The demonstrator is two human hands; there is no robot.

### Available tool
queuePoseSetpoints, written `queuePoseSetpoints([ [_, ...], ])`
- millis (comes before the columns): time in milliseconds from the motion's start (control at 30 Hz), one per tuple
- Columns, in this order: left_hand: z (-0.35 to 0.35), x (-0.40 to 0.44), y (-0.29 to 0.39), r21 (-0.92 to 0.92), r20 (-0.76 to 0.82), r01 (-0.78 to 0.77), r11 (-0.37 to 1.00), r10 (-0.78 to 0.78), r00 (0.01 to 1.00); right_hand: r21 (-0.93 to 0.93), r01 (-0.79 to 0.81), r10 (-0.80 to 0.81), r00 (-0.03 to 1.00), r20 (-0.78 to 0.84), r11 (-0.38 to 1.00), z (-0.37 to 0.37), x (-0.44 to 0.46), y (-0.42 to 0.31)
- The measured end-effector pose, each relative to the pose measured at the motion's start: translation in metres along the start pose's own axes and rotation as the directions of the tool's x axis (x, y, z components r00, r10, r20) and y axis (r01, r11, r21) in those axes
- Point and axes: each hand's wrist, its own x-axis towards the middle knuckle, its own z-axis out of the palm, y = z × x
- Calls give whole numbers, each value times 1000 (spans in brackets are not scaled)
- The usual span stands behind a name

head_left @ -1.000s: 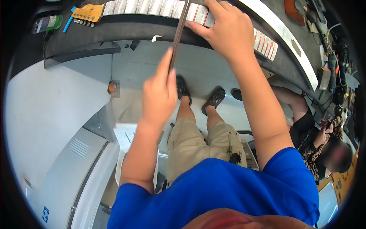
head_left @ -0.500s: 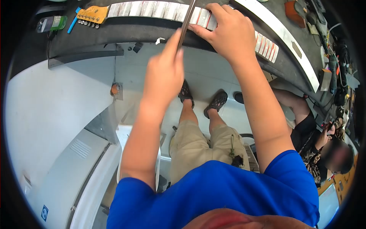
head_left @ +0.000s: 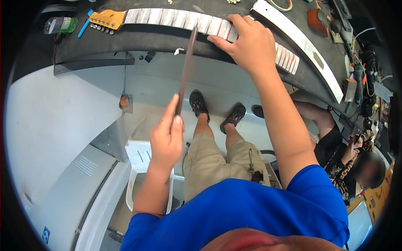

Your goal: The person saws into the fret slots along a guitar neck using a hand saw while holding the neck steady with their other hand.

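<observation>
A guitar neck (head_left: 167, 17) lies along the bench, its fretboard covered in whitish tape strips with some red lines. The wooden headstock (head_left: 108, 19) with its tuning pegs points left. My right hand (head_left: 251, 42) presses on the neck, fingers over the far side and thumb along the near edge. In my left hand (head_left: 167, 136) is a long thin file (head_left: 187, 69), gripped at its near end and slightly blurred. Its far tip reaches the near edge of the fretboard; whether it touches, I cannot tell.
A long white straightedge-like bar (head_left: 301, 46) lies right of the neck. A blue pen-like stick (head_left: 85, 29) and a green-labelled bottle (head_left: 61, 25) are at the left. Tools and cables (head_left: 368, 71) crowd the right end. Another person (head_left: 335, 142) sits at the right.
My left hand has drawn the file back toward my body, so its tip moved from across the fretboard to the near edge. My right hand stays on the neck.
</observation>
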Motion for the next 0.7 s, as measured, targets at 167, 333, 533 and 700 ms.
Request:
queuePoseSetpoints([
  [167, 1, 39, 3, 18, -23, 7, 1000, -6, 1000, -13, 7, -7, 1000, -8, 1000, -1, 1, -1],
  [333, 11, 38, -6, 151, 3, -121, 981, 122, 993, 7, -11, 11, 1000, 1, 1000, -1, 0, 2],
  [533, 34, 33, 16, 485, 40, -134, 864, 132, 990, -11, -34, 34, 999, 17, 999, -3, 1, 0],
  [700, 58, 106, 36, 581, 43, -228, 782, 250, 967, -35, -34, 34, 999, 1, 999, 0, -2, 2],
])
